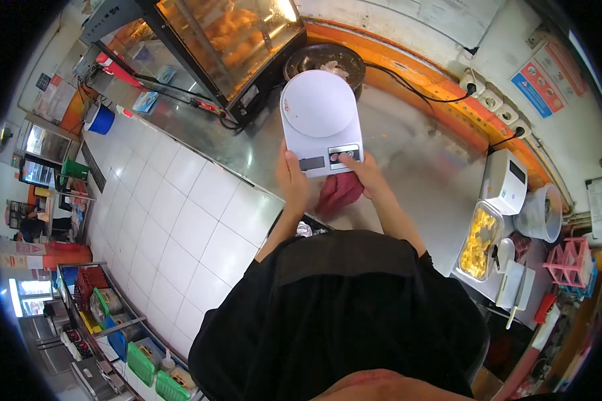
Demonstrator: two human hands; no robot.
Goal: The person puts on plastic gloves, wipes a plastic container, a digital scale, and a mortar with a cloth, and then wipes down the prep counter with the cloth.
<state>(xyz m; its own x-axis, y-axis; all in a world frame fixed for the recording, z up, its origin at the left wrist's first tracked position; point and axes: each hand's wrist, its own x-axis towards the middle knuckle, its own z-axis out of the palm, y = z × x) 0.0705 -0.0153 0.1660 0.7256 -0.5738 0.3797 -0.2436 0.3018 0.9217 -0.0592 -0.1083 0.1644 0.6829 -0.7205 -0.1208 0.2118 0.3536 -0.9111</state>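
Observation:
A white kitchen scale (320,107) with a round platform is held up over the steel counter. My left hand (291,175) grips its near left corner, fingers closed along the edge. My right hand (366,172) holds the near right corner, its thumb on the button panel beside the small dark display. Just below the scale is a crumpled dark red cloth (341,192), close to my right hand; whether those fingers touch it I cannot tell. The undersides of both hands are hidden.
A heated glass display case (231,40) and a dark round pan (324,59) stand at the back. On the right are a tray of yellow food (478,240), a white device (505,180), a clear tub (542,212) and a knife (520,294). Sockets with plugged cables line the wall.

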